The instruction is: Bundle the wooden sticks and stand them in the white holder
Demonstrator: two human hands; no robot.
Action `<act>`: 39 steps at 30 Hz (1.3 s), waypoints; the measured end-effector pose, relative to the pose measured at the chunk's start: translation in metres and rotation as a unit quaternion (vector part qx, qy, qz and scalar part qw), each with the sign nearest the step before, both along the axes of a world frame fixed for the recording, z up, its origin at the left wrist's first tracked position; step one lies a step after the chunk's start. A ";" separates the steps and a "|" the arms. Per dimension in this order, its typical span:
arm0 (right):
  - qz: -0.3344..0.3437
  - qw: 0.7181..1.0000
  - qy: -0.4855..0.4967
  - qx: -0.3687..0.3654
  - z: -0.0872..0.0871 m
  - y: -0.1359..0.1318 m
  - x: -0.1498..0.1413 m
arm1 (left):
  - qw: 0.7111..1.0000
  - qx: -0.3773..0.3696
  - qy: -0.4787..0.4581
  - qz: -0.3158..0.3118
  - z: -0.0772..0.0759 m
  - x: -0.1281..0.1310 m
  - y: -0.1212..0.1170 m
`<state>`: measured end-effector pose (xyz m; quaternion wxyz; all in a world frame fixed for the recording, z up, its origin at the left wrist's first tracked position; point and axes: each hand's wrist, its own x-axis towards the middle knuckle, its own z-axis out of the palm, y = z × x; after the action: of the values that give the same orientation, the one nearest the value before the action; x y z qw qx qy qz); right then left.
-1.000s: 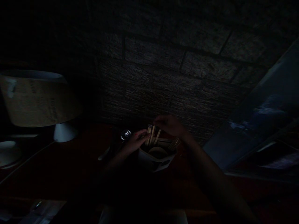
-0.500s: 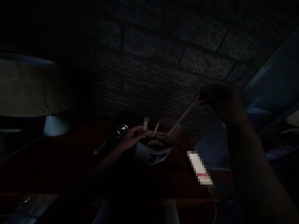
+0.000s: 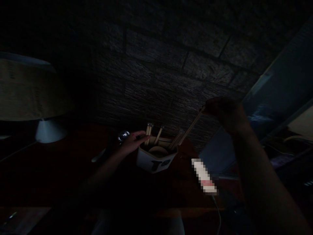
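Note:
A pale box with dark marks on its front stands on the dark wooden table. Inside it are a round pale object and upright wooden sticks, possibly chopsticks. My left hand is at the box's back left corner, thumb and fingers closed around a clear-wrapped bundle of wooden sticks. Up to the right, my right hand pinches the top of long thin wooden sticks. These slant down to the box's right rim, beside another wrapped bundle. Darkness hides the right fingertips.
A shaded lamp stands at left. Behind my left hand is a shiny round metal object; a pale handle-like piece lies nearer. Right of the box, a bright blurred-out device trails a cord. A stone-block wall rises behind.
The view has shifted, carrying the scene left. My right hand is slightly lower, and its sticks' lower end has moved from left of the right-hand bundle to its right. My left hand stays at the box.

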<state>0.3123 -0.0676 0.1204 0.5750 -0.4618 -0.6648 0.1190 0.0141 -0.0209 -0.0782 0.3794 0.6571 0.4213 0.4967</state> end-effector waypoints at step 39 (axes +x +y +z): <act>0.010 0.989 0.005 -0.146 -0.104 0.018 0.001 | 1.000 0.004 -0.021 0.015 -0.005 -0.006 -0.005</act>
<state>0.3130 -0.0492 0.0169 0.5036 -0.5336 -0.6419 0.2227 0.0077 -0.0262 -0.0834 0.3775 0.6420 0.4211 0.5177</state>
